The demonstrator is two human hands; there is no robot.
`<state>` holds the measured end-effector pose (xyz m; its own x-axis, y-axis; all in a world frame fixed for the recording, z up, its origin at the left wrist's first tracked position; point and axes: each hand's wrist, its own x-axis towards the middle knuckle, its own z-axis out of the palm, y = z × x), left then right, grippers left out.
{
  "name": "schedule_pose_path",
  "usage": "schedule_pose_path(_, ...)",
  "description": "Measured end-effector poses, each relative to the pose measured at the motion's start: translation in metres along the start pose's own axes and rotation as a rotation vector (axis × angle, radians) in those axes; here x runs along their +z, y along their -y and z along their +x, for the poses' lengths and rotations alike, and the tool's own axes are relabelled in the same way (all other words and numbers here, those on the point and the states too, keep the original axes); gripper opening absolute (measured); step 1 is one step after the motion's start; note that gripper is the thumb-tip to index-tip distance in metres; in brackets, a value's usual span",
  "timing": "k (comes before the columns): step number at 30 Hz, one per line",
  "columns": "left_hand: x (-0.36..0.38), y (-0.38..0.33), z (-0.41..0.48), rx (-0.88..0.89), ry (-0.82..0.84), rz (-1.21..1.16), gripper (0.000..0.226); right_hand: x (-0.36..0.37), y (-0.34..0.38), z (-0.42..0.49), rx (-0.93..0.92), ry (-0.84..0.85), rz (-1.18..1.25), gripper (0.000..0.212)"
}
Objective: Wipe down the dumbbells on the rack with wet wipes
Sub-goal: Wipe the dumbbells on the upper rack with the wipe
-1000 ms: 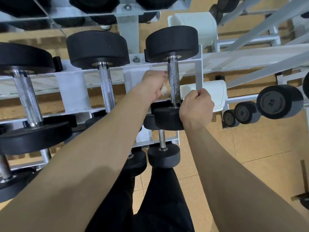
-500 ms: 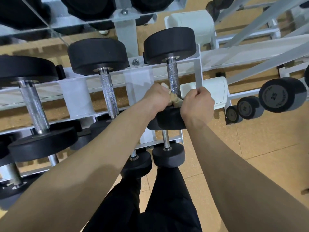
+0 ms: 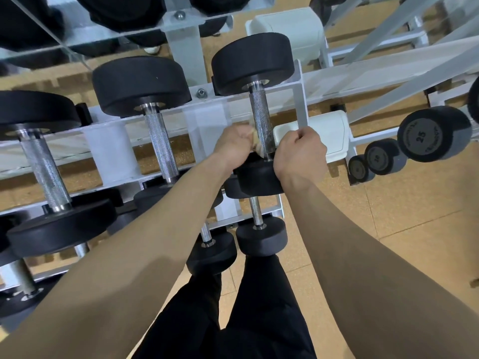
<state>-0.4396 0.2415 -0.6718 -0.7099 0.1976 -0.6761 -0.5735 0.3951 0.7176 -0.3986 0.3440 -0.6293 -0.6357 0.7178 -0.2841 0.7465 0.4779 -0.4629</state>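
Observation:
A black dumbbell (image 3: pixel 252 63) with a knurled steel handle lies on the white rack (image 3: pixel 300 99), rightmost on this tier. My left hand (image 3: pixel 234 145) grips a crumpled pale wet wipe (image 3: pixel 255 142) and presses it against the left side of the handle's lower end. My right hand (image 3: pixel 300 154) is curled round the rack's white end bar, just right of the handle, above the dumbbell's near head (image 3: pixel 256 178). Most of the wipe is hidden inside my left fist.
Two larger dumbbells (image 3: pixel 141 84) (image 3: pixel 33 112) lie to the left on the same tier. Smaller dumbbells (image 3: pixel 261 235) sit on the lower tier by my legs. Another rack on the right holds dumbbells, one marked 25 (image 3: pixel 434 137). White padded benches (image 3: pixel 331 136) stand behind.
My left hand with the wipe slid down the handle from its middle to its lower end, then shifted slightly up. My right hand has stayed on the rack bar.

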Motion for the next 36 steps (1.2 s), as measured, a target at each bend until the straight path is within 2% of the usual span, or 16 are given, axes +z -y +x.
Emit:
schedule_pose_path(3, -0.003, 0.004, -0.01, -0.046, 0.141, 0.208, 0.028, -0.001, 0.001, 0.0, 0.0, -0.006, -0.01, 0.023)
schedule_pose_path(4, -0.004, 0.004, -0.009, -0.058, 0.169, 0.237, 0.033, -0.001, 0.001, 0.0, 0.001, -0.008, -0.011, 0.023)
schedule_pose_path(7, -0.006, -0.004, -0.004, -0.067, 0.128, 0.187, 0.033, -0.001, 0.001, -0.001, -0.003, -0.012, -0.006, 0.024)
schedule_pose_path(9, -0.003, -0.009, 0.001, -0.107, 0.083, -0.068, 0.024, -0.001, 0.001, 0.0, 0.001, -0.015, -0.005, 0.027)
schedule_pose_path(14, 0.005, -0.014, 0.032, -0.203, 0.007, -0.806, 0.024, 0.0, -0.003, 0.003, 0.003, -0.016, 0.003, 0.025)
schedule_pose_path(16, 0.006, -0.019, 0.047, -0.235, -0.006, -1.059, 0.029, 0.001, -0.003, 0.004, -0.008, -0.021, 0.001, 0.025)
schedule_pose_path(17, 0.008, -0.022, 0.052, -0.245, -0.021, -1.114, 0.033, 0.001, -0.003, 0.004, -0.01, -0.02, -0.002, 0.024)
schedule_pose_path(20, 0.01, -0.022, 0.055, -0.225, 0.008, -1.084, 0.037, 0.002, -0.004, 0.005, -0.008, -0.016, -0.005, 0.022)
schedule_pose_path(23, 0.004, -0.011, 0.046, -0.216, 0.153, -0.96, 0.038, 0.003, -0.004, 0.005, -0.005, -0.015, 0.005, 0.021)
schedule_pose_path(26, -0.002, -0.001, 0.042, -0.239, 0.23, -0.832, 0.04, 0.004, -0.003, 0.004, -0.017, -0.031, 0.025, 0.02)
schedule_pose_path(32, 0.0, -0.003, 0.034, -0.318, 0.277, -0.554, 0.067, 0.003, -0.003, 0.004, -0.011, -0.021, 0.042, 0.022)
schedule_pose_path(34, -0.003, -0.008, 0.036, -0.343, 0.313, -0.558, 0.082, 0.002, -0.004, 0.005, -0.005, -0.003, 0.038, 0.023)
schedule_pose_path(36, -0.007, -0.017, 0.041, -0.33, 0.275, -0.695, 0.087, 0.001, -0.004, 0.005, 0.004, 0.005, 0.029, 0.024)
